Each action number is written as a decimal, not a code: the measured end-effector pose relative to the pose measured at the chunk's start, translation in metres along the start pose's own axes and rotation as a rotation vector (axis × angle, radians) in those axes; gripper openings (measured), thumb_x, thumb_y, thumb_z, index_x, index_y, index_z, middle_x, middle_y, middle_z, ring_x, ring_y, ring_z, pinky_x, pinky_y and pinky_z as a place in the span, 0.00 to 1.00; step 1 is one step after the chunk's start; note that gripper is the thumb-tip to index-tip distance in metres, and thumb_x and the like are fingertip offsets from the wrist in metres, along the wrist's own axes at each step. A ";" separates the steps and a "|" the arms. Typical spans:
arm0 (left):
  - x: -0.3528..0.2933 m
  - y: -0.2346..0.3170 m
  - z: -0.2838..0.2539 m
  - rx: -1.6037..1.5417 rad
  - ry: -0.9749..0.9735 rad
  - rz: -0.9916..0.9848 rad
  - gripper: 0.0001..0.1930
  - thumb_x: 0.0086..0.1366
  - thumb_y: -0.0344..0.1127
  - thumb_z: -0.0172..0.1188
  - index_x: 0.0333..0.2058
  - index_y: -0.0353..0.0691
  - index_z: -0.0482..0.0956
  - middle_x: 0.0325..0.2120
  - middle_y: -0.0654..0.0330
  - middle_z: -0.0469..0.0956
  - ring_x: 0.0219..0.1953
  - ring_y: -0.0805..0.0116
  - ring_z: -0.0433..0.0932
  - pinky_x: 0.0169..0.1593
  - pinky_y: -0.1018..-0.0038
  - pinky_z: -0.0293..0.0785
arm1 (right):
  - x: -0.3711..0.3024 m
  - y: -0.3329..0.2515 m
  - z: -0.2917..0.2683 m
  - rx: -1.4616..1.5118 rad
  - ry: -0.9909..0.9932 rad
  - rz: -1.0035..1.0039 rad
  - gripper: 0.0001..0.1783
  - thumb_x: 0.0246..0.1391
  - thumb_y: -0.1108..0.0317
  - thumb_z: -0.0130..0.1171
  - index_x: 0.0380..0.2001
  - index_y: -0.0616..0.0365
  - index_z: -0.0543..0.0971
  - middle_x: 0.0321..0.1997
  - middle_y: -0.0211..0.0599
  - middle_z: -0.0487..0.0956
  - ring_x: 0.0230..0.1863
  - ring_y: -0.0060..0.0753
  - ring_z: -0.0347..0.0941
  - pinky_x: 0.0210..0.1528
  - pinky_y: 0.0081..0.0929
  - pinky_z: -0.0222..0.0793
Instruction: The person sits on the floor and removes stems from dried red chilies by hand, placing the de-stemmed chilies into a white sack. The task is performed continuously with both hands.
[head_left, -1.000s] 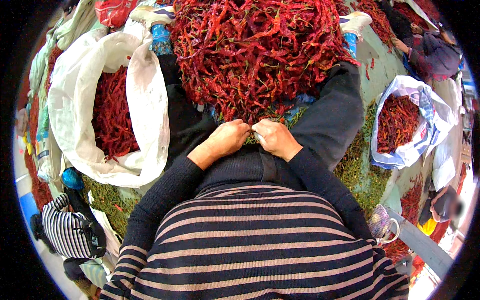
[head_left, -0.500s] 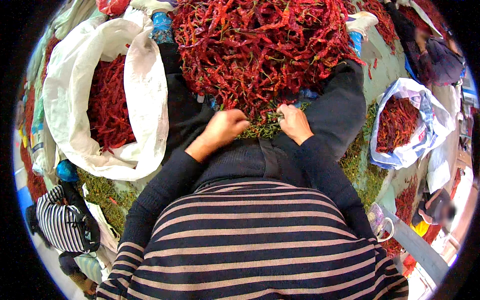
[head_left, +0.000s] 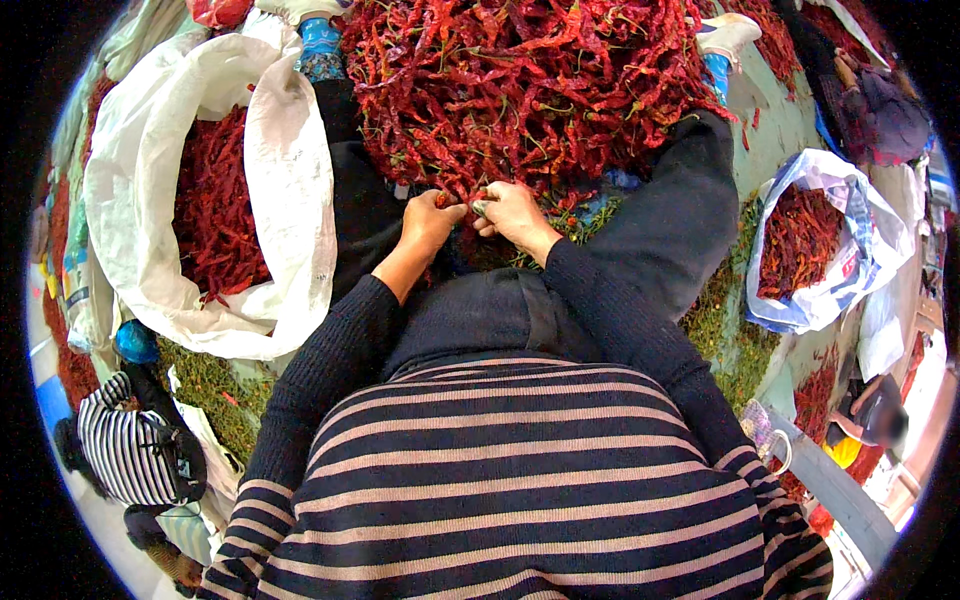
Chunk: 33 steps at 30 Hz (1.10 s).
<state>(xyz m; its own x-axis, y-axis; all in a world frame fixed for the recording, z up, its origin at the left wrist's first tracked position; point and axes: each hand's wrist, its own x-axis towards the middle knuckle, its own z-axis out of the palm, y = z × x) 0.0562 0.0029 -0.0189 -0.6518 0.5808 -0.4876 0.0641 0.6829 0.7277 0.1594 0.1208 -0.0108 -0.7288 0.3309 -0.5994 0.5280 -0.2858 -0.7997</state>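
A large heap of dried red chili peppers (head_left: 520, 90) lies between my legs. At its near edge my hands are close together. My left hand (head_left: 428, 225) is closed, with an orange-red dried chili pepper (head_left: 441, 200) showing at its fingers. My right hand (head_left: 515, 217) is pinched shut just beside it, a small grey-green patch at its fingertips. Red shows around those fingers, but what they grip is too small to make out. Green chili stems (head_left: 590, 222) lie in a pile right of my right hand, over my lap.
An open white sack (head_left: 110, 220) of red chilies stands at my left. A smaller white-and-blue bag (head_left: 820, 315) holds chilies at my right. Green stems (head_left: 225, 390) litter the floor. Other people sit nearby, one in a striped top (head_left: 125, 450) at lower left.
My right hand has moved left, from the stem pile to beside my left hand. My left hand has turned and shifted slightly, and a chili pepper now shows in it.
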 end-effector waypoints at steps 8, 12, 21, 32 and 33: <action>-0.021 0.022 -0.005 -0.360 -0.224 -0.049 0.13 0.51 0.33 0.60 0.35 0.33 0.74 0.30 0.61 0.76 0.31 0.75 0.72 0.37 0.78 0.68 | -0.022 0.001 -0.015 0.398 -0.072 0.076 0.05 0.51 0.73 0.46 0.31 0.61 0.71 0.27 0.31 0.73 0.25 0.23 0.72 0.26 0.21 0.72; -0.024 0.030 -0.003 -0.331 -0.242 0.005 0.14 0.50 0.33 0.61 0.36 0.33 0.73 0.31 0.61 0.75 0.31 0.75 0.72 0.36 0.79 0.68 | -0.027 0.003 -0.017 0.447 -0.128 -0.009 0.04 0.50 0.72 0.50 0.30 0.60 0.72 0.28 0.32 0.74 0.25 0.25 0.72 0.26 0.23 0.71; -0.030 0.039 -0.011 -0.016 -0.358 0.208 0.13 0.46 0.33 0.62 0.31 0.33 0.76 0.23 0.60 0.77 0.27 0.74 0.72 0.35 0.74 0.69 | -0.034 -0.003 -0.027 0.363 -0.066 -0.075 0.10 0.48 0.74 0.46 0.34 0.59 0.75 0.30 0.30 0.74 0.26 0.22 0.69 0.28 0.21 0.69; -0.023 0.049 -0.010 0.282 -0.479 0.429 0.15 0.48 0.38 0.59 0.30 0.31 0.75 0.21 0.52 0.75 0.25 0.69 0.73 0.32 0.71 0.69 | -0.035 0.004 -0.037 0.114 -0.016 -0.266 0.06 0.44 0.71 0.55 0.26 0.62 0.77 0.22 0.27 0.75 0.25 0.17 0.66 0.29 0.18 0.62; -0.023 0.050 -0.010 0.291 -0.486 0.429 0.15 0.48 0.38 0.59 0.30 0.31 0.75 0.21 0.52 0.75 0.25 0.68 0.73 0.32 0.71 0.69 | -0.037 0.002 -0.038 0.147 -0.042 -0.214 0.06 0.43 0.72 0.55 0.25 0.62 0.77 0.22 0.26 0.75 0.27 0.17 0.67 0.30 0.19 0.63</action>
<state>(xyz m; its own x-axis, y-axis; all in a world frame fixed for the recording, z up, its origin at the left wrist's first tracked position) 0.0670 0.0193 0.0341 -0.1172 0.9108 -0.3959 0.4836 0.4005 0.7783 0.2042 0.1421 0.0083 -0.8362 0.3615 -0.4124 0.2927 -0.3417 -0.8931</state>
